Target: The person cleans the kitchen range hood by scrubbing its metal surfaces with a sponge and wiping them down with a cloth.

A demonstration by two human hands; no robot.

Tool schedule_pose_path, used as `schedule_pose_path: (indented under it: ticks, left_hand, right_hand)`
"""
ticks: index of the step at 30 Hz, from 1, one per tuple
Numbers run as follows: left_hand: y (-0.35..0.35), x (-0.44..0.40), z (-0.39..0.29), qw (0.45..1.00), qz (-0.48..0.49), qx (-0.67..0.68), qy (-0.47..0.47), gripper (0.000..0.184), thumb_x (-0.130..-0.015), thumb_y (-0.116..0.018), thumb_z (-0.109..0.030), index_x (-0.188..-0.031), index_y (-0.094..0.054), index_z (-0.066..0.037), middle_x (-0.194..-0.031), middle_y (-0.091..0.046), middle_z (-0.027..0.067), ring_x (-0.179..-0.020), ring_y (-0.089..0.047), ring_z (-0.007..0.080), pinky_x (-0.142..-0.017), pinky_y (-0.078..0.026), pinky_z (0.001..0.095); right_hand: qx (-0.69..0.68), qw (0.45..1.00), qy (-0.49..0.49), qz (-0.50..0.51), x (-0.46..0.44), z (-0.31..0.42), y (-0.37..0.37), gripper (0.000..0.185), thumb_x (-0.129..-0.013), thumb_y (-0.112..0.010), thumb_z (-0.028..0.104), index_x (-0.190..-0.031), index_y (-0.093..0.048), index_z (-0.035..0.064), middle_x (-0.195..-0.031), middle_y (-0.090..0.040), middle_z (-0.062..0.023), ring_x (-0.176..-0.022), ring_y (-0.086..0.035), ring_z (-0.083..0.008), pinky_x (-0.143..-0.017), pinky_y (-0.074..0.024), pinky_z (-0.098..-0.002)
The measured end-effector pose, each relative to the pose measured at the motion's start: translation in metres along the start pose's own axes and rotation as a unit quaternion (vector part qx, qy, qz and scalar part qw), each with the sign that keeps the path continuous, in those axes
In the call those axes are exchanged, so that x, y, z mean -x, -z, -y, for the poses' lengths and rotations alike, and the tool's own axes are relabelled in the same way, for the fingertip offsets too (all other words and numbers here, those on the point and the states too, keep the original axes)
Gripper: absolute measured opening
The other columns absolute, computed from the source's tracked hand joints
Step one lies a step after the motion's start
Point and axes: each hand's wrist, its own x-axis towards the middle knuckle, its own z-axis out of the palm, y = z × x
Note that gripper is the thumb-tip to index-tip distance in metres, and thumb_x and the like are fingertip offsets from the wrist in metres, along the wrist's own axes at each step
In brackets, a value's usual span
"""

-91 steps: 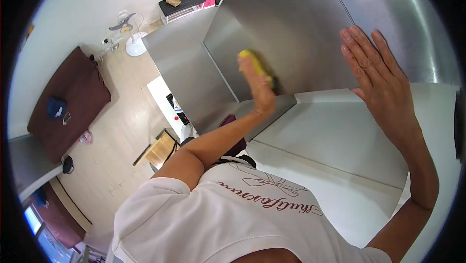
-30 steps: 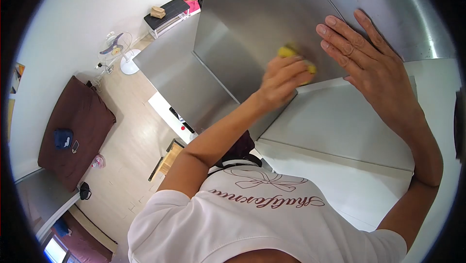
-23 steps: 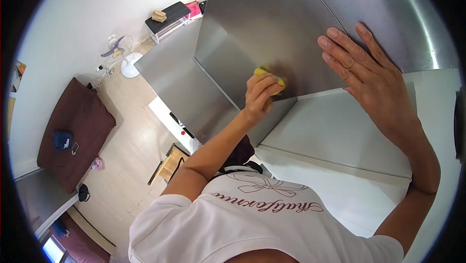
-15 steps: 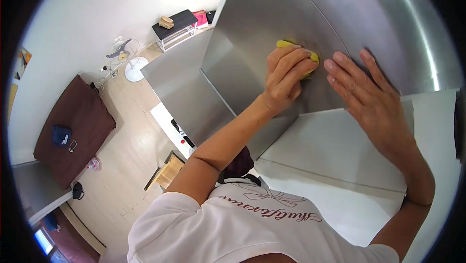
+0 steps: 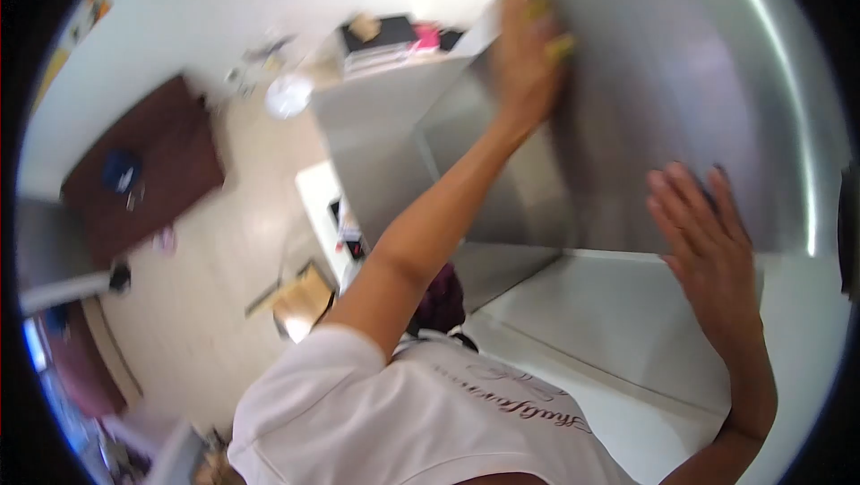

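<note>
My left hand, smeared by motion, presses a yellow cloth against a large brushed-metal panel, close to the panel's upper left edge. Parts of the cloth stick out at the right side of the fingers; the rest is hidden under the hand. Lower on the same panel, to the right, my right hand lies flat with its fingers stretched and holds nothing. Beneath it begins a white surface.
Another grey panel stands left of the metal one. Beyond are a white-based fan, a black-topped bench with things on it, and a dark brown sofa bearing a blue cap. A wooden piece stands on the floor.
My left hand has slid up the metal with the yellow cloth, towards the panel's upper edge. My right hand appears lower in view. The whole view has shifted and blurred.
</note>
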Motion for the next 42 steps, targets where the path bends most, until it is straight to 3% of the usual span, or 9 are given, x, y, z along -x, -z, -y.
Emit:
schedule_pose_path:
  ticks: [2, 4, 9, 16, 24, 33, 39, 40, 42]
  left_hand:
    - [-0.032, -0.069, -0.011, 0.996, 0.053, -0.038, -0.067, 0.036, -0.081, -0.049, -0.014, -0.108, -0.05, 0.01, -0.118, -0.047, 0.0304, -0.11, -0.046, 0.0446, -0.096, -0.036, 0.0507]
    - [-0.04, -0.12, -0.031, 0.995, 0.051, -0.017, 0.084, 0.03, -0.077, -0.049, -0.023, -0.079, -0.062, 0.004, -0.084, -0.062, 0.0214, -0.083, -0.06, 0.0372, -0.072, -0.046, 0.0478]
    - [0.002, -0.089, -0.026, 0.98, 0.008, 0.007, 0.197, 0.04, -0.085, -0.039, -0.027, -0.073, -0.064, 0.002, -0.067, -0.061, 0.0242, -0.071, -0.061, 0.0389, -0.072, -0.048, 0.0473]
    - [-0.01, -0.06, 0.0, 0.961, -0.07, 0.005, 0.266, 0.038, -0.085, -0.04, -0.027, -0.067, -0.06, 0.0, -0.065, -0.062, 0.0214, -0.059, -0.06, 0.0377, -0.063, -0.049, 0.0468]
    - [-0.03, -0.06, 0.006, 0.965, -0.178, -0.111, 0.157, 0.037, -0.084, -0.041, -0.025, -0.065, -0.058, 0.0, -0.065, -0.061, 0.0228, -0.062, -0.06, 0.0385, -0.065, -0.049, 0.0472]
    - [-0.022, -0.065, -0.001, 0.959, -0.074, -0.001, 0.272, 0.033, -0.086, -0.045, -0.026, -0.078, -0.059, 0.003, -0.073, -0.062, 0.0228, -0.072, -0.061, 0.0373, -0.069, -0.046, 0.0478]
    - [-0.032, -0.056, 0.012, 0.979, -0.102, -0.135, 0.118, 0.031, -0.086, -0.046, -0.025, -0.075, -0.058, 0.001, -0.071, -0.062, 0.023, -0.068, -0.059, 0.0406, -0.065, -0.045, 0.0504]
    - [-0.022, -0.059, 0.004, 0.967, -0.109, -0.037, 0.227, 0.032, -0.087, -0.045, -0.025, -0.073, -0.058, 0.0, -0.068, -0.061, 0.0226, -0.066, -0.059, 0.0407, -0.065, -0.045, 0.0504]
    - [0.004, -0.059, -0.008, 0.975, -0.072, 0.011, 0.211, 0.034, -0.088, -0.045, -0.028, -0.074, -0.057, 0.001, -0.064, -0.06, 0.0219, -0.065, -0.06, 0.0395, -0.064, -0.044, 0.0489]
  right_hand:
    - [0.006, 1.0, 0.005, 0.025, -0.006, -0.002, 0.0, 0.078, -0.056, -0.074, -0.002, -0.129, -0.047, 0.0043, -0.139, -0.044, -0.0053, -0.133, -0.034, -0.0226, -0.114, -0.0215, -0.0462]
    - [0.003, 0.999, 0.034, 0.03, -0.011, -0.002, -0.004, 0.082, -0.055, -0.075, -0.002, -0.131, -0.045, 0.006, -0.14, -0.043, -0.0048, -0.134, -0.034, -0.023, -0.114, -0.0215, -0.0469]
    - [0.071, 0.996, 0.02, 0.041, -0.008, -0.013, -0.016, 0.085, -0.059, -0.074, 0.001, -0.135, -0.042, 0.0171, -0.143, -0.039, 0.0008, -0.136, -0.031, -0.022, -0.115, -0.0205, -0.0476]
    - [0.105, 0.992, 0.024, 0.064, -0.008, -0.008, -0.015, 0.076, -0.067, -0.066, 0.003, -0.136, -0.04, 0.0184, -0.144, -0.037, -0.0006, -0.136, -0.029, -0.0222, -0.116, -0.017, -0.0509]
    - [0.141, 0.989, 0.026, 0.023, -0.002, -0.006, -0.016, 0.085, -0.065, -0.069, 0.0, -0.139, -0.036, 0.0219, -0.146, -0.034, 0.0025, -0.137, -0.028, -0.0206, -0.116, -0.0199, -0.0467]
    - [0.166, 0.985, 0.005, 0.036, 0.001, 0.001, -0.017, 0.072, -0.076, -0.059, -0.003, -0.139, -0.035, 0.0219, -0.146, -0.034, 0.0011, -0.137, -0.027, -0.0205, -0.115, -0.0207, -0.048]
    - [0.076, 0.996, 0.033, 0.018, -0.008, 0.003, -0.012, 0.055, -0.08, -0.053, -0.002, -0.132, -0.044, 0.0105, -0.141, -0.042, -0.0054, -0.135, -0.033, -0.0226, -0.114, -0.0197, -0.05]
    - [0.086, 0.996, 0.013, 0.018, -0.01, 0.002, -0.01, 0.055, -0.08, -0.053, -0.002, -0.132, -0.044, 0.0105, -0.141, -0.042, -0.0054, -0.135, -0.033, -0.0226, -0.114, -0.0197, -0.05]
    - [0.13, 0.986, 0.017, 0.101, -0.011, 0.005, -0.01, 0.041, -0.097, -0.04, 0.02, -0.137, -0.037, 0.0096, -0.143, -0.038, -0.0074, -0.135, -0.032, -0.0247, -0.112, -0.0205, -0.0494]
